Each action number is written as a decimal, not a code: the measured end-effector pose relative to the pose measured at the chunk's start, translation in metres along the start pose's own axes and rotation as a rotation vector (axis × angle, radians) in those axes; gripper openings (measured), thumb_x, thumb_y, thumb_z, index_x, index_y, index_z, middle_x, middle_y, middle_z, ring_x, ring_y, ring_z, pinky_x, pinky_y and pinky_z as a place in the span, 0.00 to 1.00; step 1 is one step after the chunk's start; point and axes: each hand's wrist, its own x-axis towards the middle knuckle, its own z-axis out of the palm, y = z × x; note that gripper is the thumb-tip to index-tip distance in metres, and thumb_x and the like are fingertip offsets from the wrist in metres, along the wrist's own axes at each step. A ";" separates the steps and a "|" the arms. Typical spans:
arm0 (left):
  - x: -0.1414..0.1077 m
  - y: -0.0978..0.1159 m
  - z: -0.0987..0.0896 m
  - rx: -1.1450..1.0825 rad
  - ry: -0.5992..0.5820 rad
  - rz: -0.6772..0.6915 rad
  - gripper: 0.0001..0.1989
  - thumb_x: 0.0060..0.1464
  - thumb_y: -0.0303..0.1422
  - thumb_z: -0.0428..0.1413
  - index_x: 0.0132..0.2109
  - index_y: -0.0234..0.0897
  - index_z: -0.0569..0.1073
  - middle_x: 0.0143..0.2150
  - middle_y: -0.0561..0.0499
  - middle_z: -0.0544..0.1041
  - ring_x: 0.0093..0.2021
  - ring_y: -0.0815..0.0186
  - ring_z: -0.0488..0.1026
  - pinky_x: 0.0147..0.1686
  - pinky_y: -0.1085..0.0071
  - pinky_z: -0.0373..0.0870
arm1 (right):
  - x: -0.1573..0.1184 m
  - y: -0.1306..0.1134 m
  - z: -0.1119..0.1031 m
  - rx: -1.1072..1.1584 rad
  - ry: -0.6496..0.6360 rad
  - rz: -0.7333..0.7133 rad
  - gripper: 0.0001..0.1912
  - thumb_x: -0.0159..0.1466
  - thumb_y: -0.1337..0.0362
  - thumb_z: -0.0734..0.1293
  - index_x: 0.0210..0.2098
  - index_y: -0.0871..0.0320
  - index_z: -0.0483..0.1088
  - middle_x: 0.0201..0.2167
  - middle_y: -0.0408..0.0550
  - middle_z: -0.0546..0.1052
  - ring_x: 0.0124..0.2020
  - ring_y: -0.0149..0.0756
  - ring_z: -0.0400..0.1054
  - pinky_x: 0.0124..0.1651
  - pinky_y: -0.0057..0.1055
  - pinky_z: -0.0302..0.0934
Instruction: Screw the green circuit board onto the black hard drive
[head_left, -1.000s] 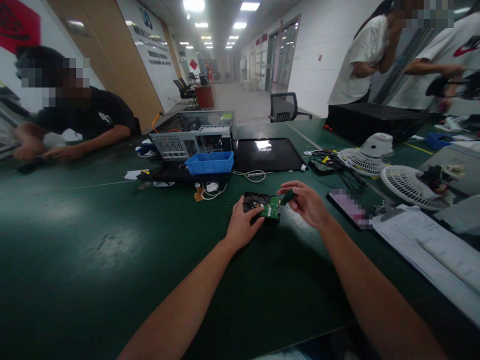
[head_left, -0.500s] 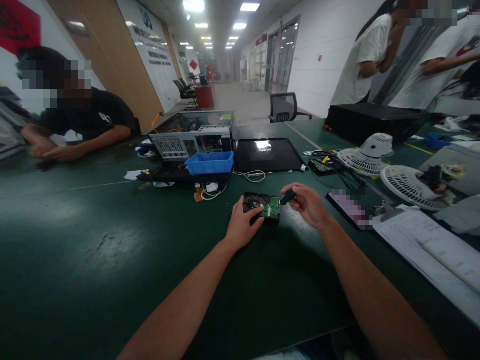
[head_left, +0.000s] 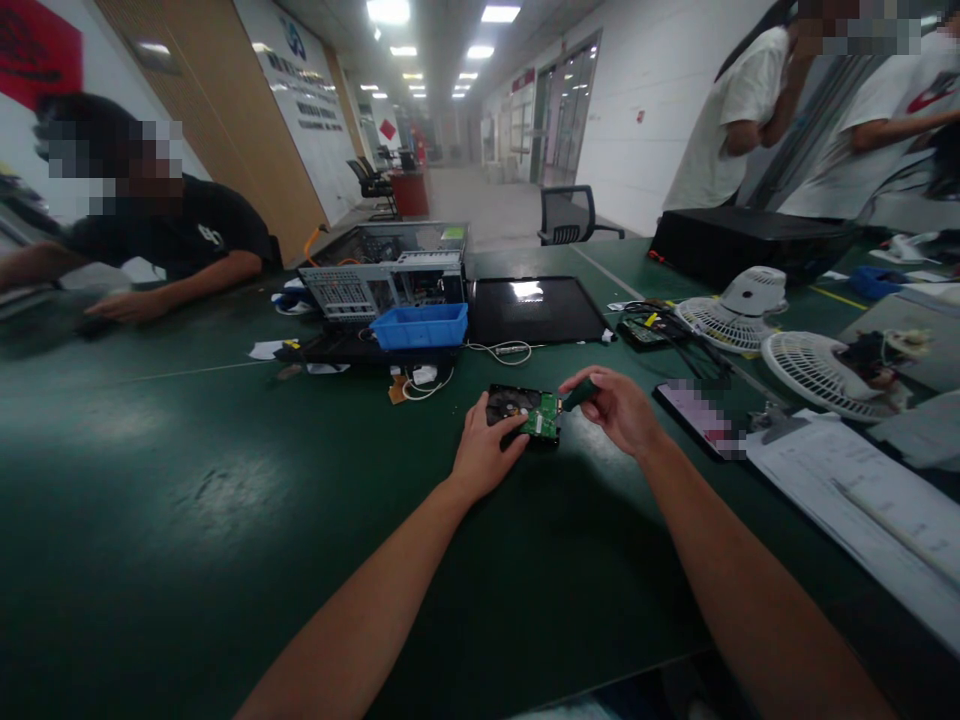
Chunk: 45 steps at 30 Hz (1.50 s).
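Note:
A hard drive [head_left: 541, 412] lies on the green table, its green circuit board facing up. My left hand [head_left: 484, 448] grips it from the left, fingers along the far-left edge and the thumb reaching over the board. Between the thumb and fingers of my right hand [head_left: 621, 410] is a screwdriver [head_left: 579, 393] with a dark green handle. It slants down to the drive's right end, by the connectors. The tip is too small to make out.
Beyond the drive stand an open computer case [head_left: 382, 275] and a blue tray [head_left: 420, 327]. A black panel [head_left: 536, 308] lies beside them. On the right are a phone [head_left: 697, 420], a clipboard with papers [head_left: 862, 500] and white fan parts [head_left: 814, 372]. Another person [head_left: 187, 225] sits at left.
My right hand has shifted very slightly with the screwdriver; the drive and my left hand stay put. The seated person's hands have moved apart, one reaching left.

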 end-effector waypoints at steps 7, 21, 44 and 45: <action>0.001 -0.002 0.003 0.007 0.013 0.016 0.19 0.62 0.42 0.61 0.59 0.53 0.77 0.76 0.49 0.51 0.75 0.46 0.47 0.68 0.45 0.55 | -0.001 0.001 0.005 0.084 -0.029 0.050 0.11 0.62 0.54 0.67 0.38 0.54 0.69 0.37 0.48 0.81 0.17 0.26 0.56 0.17 0.26 0.45; 0.000 0.000 0.001 0.008 0.004 0.008 0.19 0.62 0.42 0.60 0.59 0.54 0.77 0.76 0.49 0.50 0.75 0.45 0.47 0.68 0.45 0.55 | 0.000 0.001 0.005 0.038 0.011 0.030 0.13 0.63 0.54 0.68 0.40 0.56 0.78 0.41 0.50 0.80 0.22 0.27 0.59 0.21 0.27 0.48; -0.001 0.003 -0.004 0.010 -0.028 -0.018 0.20 0.63 0.44 0.58 0.60 0.54 0.76 0.77 0.50 0.48 0.75 0.44 0.46 0.68 0.45 0.56 | 0.001 0.002 0.005 0.115 0.017 0.087 0.15 0.63 0.54 0.66 0.40 0.58 0.79 0.38 0.52 0.81 0.22 0.28 0.60 0.21 0.29 0.46; -0.001 0.003 -0.004 0.010 -0.031 -0.019 0.20 0.63 0.44 0.58 0.60 0.54 0.76 0.77 0.50 0.47 0.75 0.43 0.46 0.68 0.44 0.56 | 0.001 0.003 0.005 0.114 0.019 0.087 0.15 0.63 0.54 0.66 0.40 0.58 0.79 0.38 0.52 0.81 0.22 0.28 0.60 0.21 0.29 0.47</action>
